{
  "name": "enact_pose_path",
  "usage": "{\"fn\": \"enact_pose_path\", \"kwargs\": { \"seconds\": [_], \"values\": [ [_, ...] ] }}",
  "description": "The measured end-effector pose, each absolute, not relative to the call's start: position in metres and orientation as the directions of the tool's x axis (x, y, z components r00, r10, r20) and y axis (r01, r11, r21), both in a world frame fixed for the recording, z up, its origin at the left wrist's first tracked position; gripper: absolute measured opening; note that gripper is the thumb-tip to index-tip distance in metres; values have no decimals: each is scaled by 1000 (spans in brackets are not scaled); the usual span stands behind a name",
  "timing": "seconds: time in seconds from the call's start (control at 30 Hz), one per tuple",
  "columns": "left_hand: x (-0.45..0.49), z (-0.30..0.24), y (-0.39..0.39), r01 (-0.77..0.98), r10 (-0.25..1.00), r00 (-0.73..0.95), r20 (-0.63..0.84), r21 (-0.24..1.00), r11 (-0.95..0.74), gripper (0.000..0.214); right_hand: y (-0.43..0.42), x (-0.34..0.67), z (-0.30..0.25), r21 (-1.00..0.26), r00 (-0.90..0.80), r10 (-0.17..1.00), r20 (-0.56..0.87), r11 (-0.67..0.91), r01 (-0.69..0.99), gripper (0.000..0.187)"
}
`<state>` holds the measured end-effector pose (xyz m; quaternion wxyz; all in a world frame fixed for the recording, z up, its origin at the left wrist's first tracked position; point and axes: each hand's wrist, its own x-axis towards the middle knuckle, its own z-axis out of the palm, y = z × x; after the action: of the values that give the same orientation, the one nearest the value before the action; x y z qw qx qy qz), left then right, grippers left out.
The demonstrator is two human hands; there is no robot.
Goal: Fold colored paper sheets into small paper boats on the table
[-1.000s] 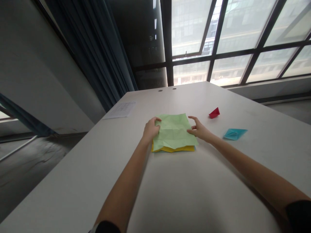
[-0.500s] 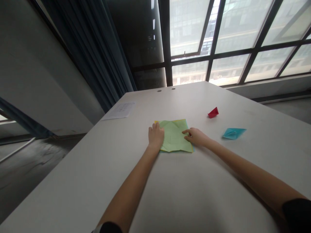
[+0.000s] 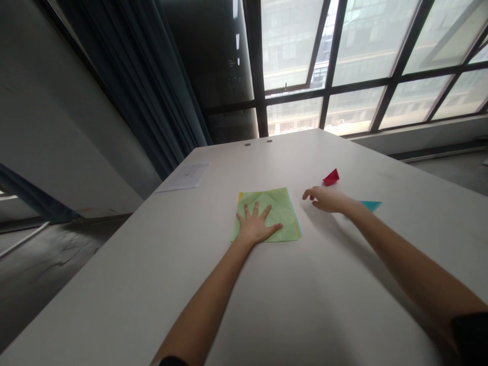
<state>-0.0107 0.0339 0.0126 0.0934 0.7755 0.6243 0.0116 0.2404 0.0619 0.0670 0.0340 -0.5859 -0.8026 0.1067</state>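
My left hand lies flat with spread fingers on a stack of square paper, light green sheet uppermost. Yellow and blue edges peek out from beneath the green, and faint creases cross it. Raised over the table to the right of the stack is my right hand, its fingers loosely curved and apart, with nothing in them. Just beyond it sits a small red folded paper boat. A blue folded paper piece is partly hidden behind my right wrist.
The white table stretches toward the windows. A printed white sheet lies near its left edge. Two round dark spots mark the far edge. A dark blue curtain hangs beyond the table on the left.
My left hand has moved from the stack's left edge onto its middle and spread its fingers. My right hand has left the stack's right side, moving up and right, now partly covering the blue piece.
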Motion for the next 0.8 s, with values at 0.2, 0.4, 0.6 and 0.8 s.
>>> {"fn": "enact_pose_path", "kwargs": {
  "seconds": [0.2, 0.4, 0.6, 0.8],
  "values": [
    [-18, 11, 39, 979, 987, 144, -77, 158, -130, 91, 70, 317, 78, -118, -55, 958, -280, 23, 993, 41],
    [-18, 11, 39, 982, 989, 129, -73, 150, -117, 90, 76, 335, 59, -102, 71, 917, -392, -120, 988, 41],
    [-17, 13, 38, 982, 989, 125, -83, 154, -111, 90, 85, 332, 48, -100, 49, 917, -396, -96, 990, 21],
    [-18, 11, 40, 975, 988, 140, -59, 185, -127, 91, 81, 320, 62, -190, -117, 935, -335, 55, 980, 10]
  ]
}}
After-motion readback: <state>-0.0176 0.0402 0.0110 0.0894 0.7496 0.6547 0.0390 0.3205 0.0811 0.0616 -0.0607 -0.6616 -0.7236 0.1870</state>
